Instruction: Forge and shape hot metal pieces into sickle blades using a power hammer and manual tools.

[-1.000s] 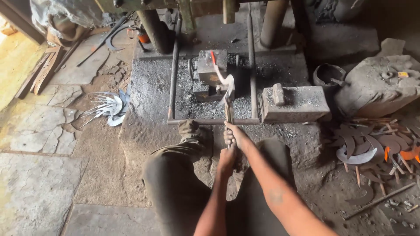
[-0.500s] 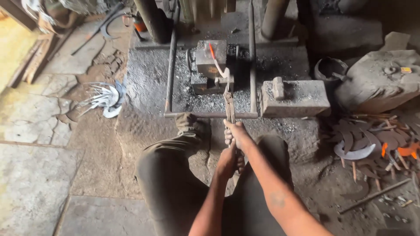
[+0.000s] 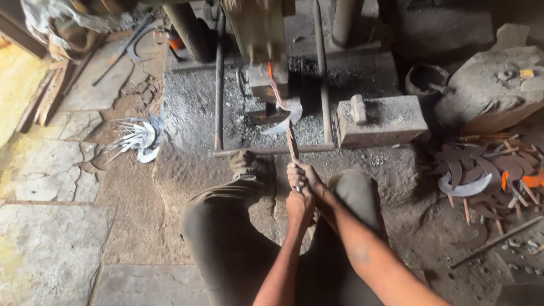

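The view has drawn closer since half a second ago, and the glowing blade now lies under the hammer head rather than just in front of it.

Both hands are wrapped tight, one behind the other, around long tongs (image 3: 292,148): the right hand (image 3: 304,177) is nearer the work, the left hand (image 3: 300,207) just behind it and touching it. The tongs' tips pinch a curved sickle blade (image 3: 285,116) with an orange-hot tang, resting on the anvil block (image 3: 264,116) below the power hammer (image 3: 260,28). A stone block (image 3: 385,122) sits to the right. Finished grey blades (image 3: 137,137) fan out on the floor at left; darker blades (image 3: 481,170) are piled at right.
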